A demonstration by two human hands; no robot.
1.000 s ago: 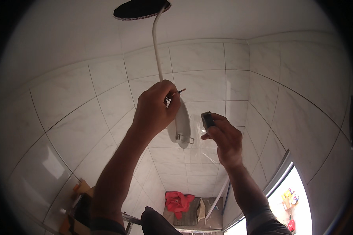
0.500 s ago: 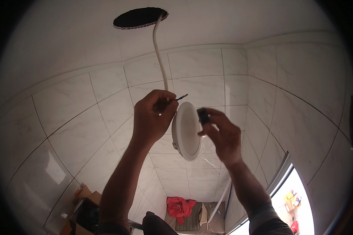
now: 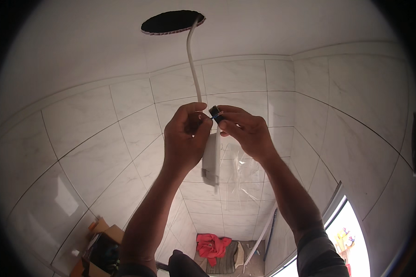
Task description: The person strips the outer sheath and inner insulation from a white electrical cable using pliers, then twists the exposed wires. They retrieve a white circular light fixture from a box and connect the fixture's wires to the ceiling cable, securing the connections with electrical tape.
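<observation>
A pale cable (image 3: 193, 62) hangs from a round cut-out (image 3: 171, 23) in the ceiling and runs down behind my left hand (image 3: 185, 131). That hand is closed, pinching a thin wire end whose tip is mostly hidden. My right hand (image 3: 250, 131) grips a small black strip (image 3: 215, 112), which looks like electrical tape, between thumb and fingers. It meets the wire end at my left fingertips. Just below the hands a round white ceiling light (image 3: 211, 159) hangs almost edge-on, a spring clip showing at its lower side. What bears the light's weight is hidden.
Marble-patterned tiles (image 3: 78, 143) cover the walls. Clear plastic film (image 3: 241, 171) dangles beyond the light. Below lie a red cloth (image 3: 212, 245) and a dark striped mat (image 3: 226, 261). Open cardboard boxes (image 3: 111, 232) stand lower left. A bright opening (image 3: 349, 235) is at lower right.
My right hand has moved left, bringing the black strip up to the wire end at my left fingers. The light has turned from showing its white face to nearly edge-on.
</observation>
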